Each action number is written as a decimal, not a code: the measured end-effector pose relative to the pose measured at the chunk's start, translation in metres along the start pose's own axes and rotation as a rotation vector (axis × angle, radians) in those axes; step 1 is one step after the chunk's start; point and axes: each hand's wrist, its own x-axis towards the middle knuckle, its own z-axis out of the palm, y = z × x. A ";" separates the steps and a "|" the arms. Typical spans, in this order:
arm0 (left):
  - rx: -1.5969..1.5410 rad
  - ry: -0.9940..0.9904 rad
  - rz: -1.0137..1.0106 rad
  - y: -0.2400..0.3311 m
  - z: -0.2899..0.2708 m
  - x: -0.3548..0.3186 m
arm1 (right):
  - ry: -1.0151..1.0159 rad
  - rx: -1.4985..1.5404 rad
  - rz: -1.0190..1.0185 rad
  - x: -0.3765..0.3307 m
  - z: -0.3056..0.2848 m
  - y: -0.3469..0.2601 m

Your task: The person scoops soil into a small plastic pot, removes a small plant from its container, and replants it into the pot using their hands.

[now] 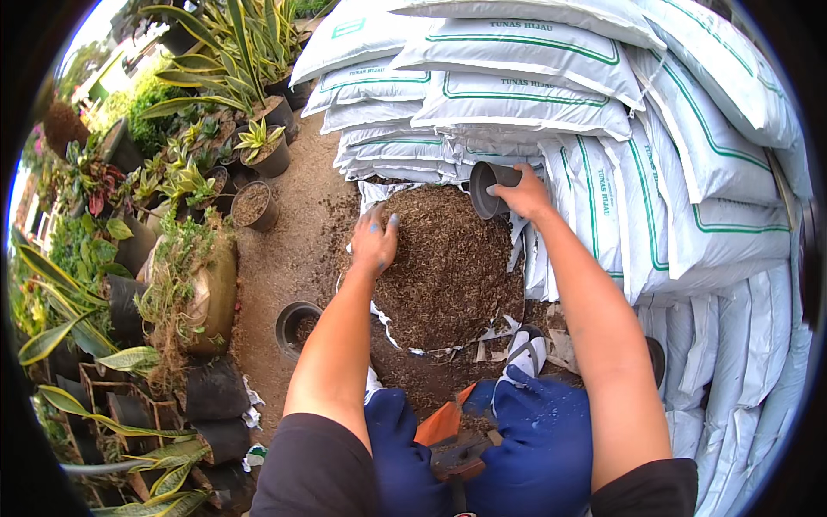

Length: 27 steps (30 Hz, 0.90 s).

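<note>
A brown heap of loose potting mix [448, 267] lies in front of me, with torn white sacking [383, 323] around its lower edge. My right hand [524, 195] grips a small black plant pot [488, 203] by its side, at the far right edge of the heap. The pot is tilted, and its mouth faces left. My left hand [375, 243] is at the heap's left edge with its fingers stretched out and nothing in them. Grey smudges show on that hand. Whether it touches the mix, I cannot tell.
White sacks with green lines [525, 95] are stacked behind and to the right. A black pot [297, 327] stands left of the heap, and a soil-filled pot [255, 205] farther back. Potted plants [185, 284] line the left side. An orange piece [445, 424] lies between my legs.
</note>
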 end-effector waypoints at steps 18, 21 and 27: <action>0.244 0.049 0.188 0.093 0.031 -0.024 | -0.071 -0.120 -0.165 -0.025 0.029 -0.024; 0.251 0.062 0.238 0.097 0.034 -0.022 | -0.138 -0.064 -0.147 -0.025 0.030 -0.020; 0.277 0.166 0.391 0.085 0.047 -0.018 | -0.186 -0.033 -0.123 -0.026 0.028 -0.018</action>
